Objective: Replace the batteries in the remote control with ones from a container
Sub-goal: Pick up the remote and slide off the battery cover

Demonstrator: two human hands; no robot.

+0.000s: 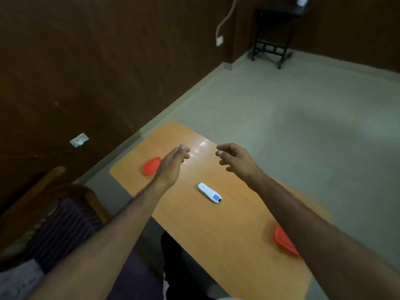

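Remote (209, 193) untouched; left hand (173, 164) and right hand (237, 159) loosely spread, empty. Probably light, slick; best gripped by its long sides.

Body check: two bare forearms, no sleeves
Left grip (175, 161) and right grip (234, 158) bare, no gloves, rings or watch visible. Dark trousers at bottom centre, fabric detail too dim to read.

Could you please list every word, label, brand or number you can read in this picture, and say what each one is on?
No text can be read here.
Remote control: a small dark mark near its far end and a blue patch near its near end, both too blurred to read.
Red containers: no lettering shows.
Wall socket: no markings legible.
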